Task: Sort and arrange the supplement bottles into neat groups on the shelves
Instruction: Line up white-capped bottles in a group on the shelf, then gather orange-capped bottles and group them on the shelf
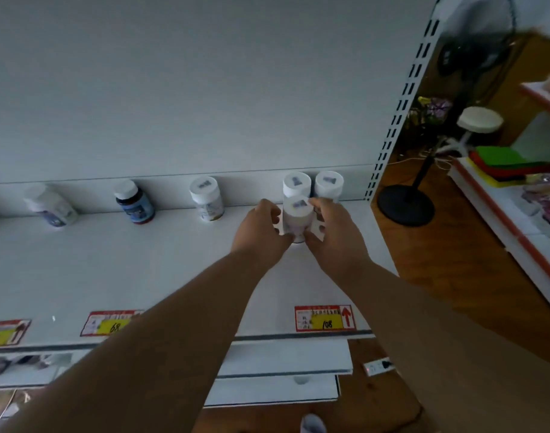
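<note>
Held bottle: a white bottle (296, 218) with a white cap bearing a small dark sticker is seen upright on the white shelf (142, 276), near its right end.
Grip: the bottle is clasped from both sides, the left hand (261, 229) and the right hand (331, 229) curled round its body.
Behind the grip: two like white-capped bottles (296, 183) (328, 181) are set side by side against the back panel, the held one just in front of them.
Open room: bare shelf surface is seen toward the front lip, where a red-and-yellow price tag (325, 318) is fixed.
Left of the grip: a white bottle (206, 198), a dark blue-labelled bottle (134, 201) and a blurred pale bottle (50, 206) are spaced apart along the back.
Right of the grip: the slotted upright (392, 126) marks the shelf's end; a fan stand (406, 203) is seen on the wooden floor beyond.
</note>
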### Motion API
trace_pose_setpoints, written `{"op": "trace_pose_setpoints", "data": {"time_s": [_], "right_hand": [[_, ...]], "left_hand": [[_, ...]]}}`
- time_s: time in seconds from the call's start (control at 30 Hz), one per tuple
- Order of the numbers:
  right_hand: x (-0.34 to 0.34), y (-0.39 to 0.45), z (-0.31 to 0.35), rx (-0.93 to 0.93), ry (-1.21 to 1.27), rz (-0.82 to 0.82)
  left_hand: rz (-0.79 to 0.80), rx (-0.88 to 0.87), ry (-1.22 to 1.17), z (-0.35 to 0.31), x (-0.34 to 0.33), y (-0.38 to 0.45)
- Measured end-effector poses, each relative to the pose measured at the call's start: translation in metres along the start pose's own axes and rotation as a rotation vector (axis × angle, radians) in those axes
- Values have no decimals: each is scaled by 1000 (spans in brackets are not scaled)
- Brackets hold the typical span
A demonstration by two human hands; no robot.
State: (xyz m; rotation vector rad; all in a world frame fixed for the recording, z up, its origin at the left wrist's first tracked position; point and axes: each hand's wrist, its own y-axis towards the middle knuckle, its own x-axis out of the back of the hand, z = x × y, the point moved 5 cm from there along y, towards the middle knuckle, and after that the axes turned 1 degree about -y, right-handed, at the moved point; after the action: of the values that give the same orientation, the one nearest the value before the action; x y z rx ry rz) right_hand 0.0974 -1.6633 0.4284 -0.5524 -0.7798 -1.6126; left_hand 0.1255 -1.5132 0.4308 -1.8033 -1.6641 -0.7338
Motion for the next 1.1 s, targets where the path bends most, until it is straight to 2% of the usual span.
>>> {"op": "trace_pose_setpoints", "data": {"time_s": [0.2, 0.37, 0.57, 0.73, 0.83, 0.93, 1.1], "right_hand": [[18, -40, 33, 86, -23, -141], [-10, -77, 126, 272, -1, -124], [-128, -166, 296, 491, 154, 120], [-231, -252, 438, 613, 294, 283], [-285, -288, 504, 672, 293, 376], [-346, -309, 561, 728, 227, 506], [-454, -305, 639, 797, 175, 584]], "left_hand": [[-61, -84, 6, 7, 33, -57], [-210, -80, 31, 56, 109, -126], [-421, 55, 76, 192, 245, -256], [-535, 236, 196, 310, 363, -384], [-551, 352, 251, 365, 413, -441], [-563, 445, 308, 425, 456, -474], [-583, 553, 305, 525, 508, -478]]}}
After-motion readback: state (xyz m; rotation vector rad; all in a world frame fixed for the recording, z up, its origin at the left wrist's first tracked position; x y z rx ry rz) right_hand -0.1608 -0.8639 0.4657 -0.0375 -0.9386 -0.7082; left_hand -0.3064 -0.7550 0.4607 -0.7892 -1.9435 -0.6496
